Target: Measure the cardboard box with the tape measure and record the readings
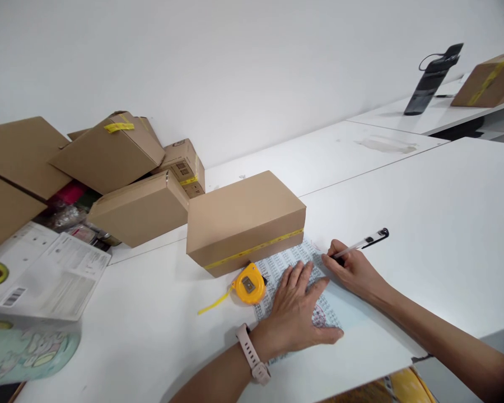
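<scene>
My left hand (296, 310) lies flat with fingers spread on a sheet of paper (273, 263) covered in rows of dark writing and some red marks. A pen (363, 242) with a clear barrel and black cap sits in my right hand (355, 272), its tip end hidden by my fingers at the sheet's right side. Left of the sheet is a yellow tape measure (251, 284), with a short length of its yellow tape out. Just behind the paper stands a closed cardboard box (246, 218) with a yellow strip along its front.
Several cardboard boxes (109, 154) are piled at the left, near a white printed package (46, 274) and a pale green container (33, 350). A dark water bottle (432, 81) and another taped box (487, 81) stand at the back right. The white table's (403, 358) front edge runs below my hands.
</scene>
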`<move>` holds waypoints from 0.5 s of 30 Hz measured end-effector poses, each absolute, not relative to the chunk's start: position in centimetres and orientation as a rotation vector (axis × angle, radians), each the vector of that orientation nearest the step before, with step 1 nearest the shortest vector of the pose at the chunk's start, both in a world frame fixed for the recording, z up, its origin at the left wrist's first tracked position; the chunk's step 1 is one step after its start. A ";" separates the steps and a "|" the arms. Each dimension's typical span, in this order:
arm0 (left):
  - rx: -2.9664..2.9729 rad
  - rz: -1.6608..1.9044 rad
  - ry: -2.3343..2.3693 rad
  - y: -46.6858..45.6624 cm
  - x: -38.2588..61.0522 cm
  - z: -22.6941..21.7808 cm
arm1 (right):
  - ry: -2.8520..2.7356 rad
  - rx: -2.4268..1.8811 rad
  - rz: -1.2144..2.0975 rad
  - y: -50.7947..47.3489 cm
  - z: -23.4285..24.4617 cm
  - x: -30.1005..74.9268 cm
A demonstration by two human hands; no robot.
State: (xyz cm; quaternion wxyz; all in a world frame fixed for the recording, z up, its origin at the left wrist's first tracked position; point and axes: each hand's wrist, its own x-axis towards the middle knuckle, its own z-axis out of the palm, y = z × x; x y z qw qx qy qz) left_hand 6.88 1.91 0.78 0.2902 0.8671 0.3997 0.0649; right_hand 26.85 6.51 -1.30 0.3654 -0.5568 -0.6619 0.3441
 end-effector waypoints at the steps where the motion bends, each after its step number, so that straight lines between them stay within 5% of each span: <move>1: 2.315 0.174 1.066 1.9 6.9 0.7 | -1.704 -1.430 0.886 6.6 -1.4 26.9; 15: 2.306 0.157 1.069 2.0 6.9 0.9 | -1.718 -1.473 0.898 6.5 -1.0 26.8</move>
